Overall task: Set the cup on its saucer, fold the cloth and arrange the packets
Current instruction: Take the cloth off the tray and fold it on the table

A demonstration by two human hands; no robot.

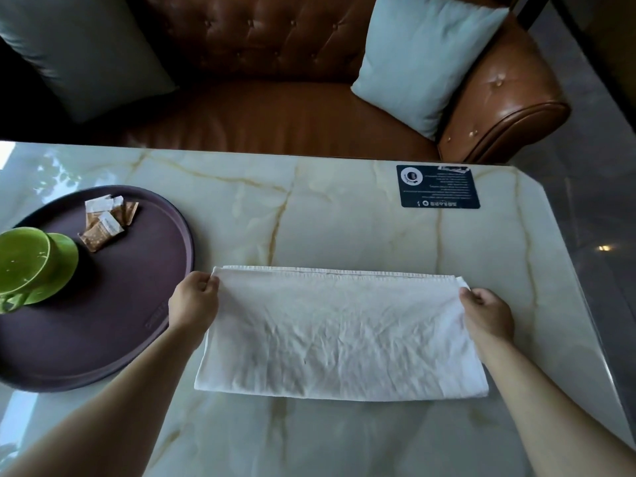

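Observation:
A white cloth [340,335] lies folded in a wide rectangle on the marble table, its doubled hem along the far edge. My left hand [194,299] pinches the cloth's far left corner. My right hand [487,311] pinches its far right corner. On the left stands a round dark purple tray [137,321]. A green cup [22,266] sits on a green saucer [63,259] at the tray's left side. Several white and brown packets [106,220] lie in a loose pile at the tray's far side.
A dark blue card [437,186] lies flat near the table's far right corner. The marble table [309,215] ends on the right with a cut corner. Behind it stands a brown leather sofa [275,108] with two pale cushions.

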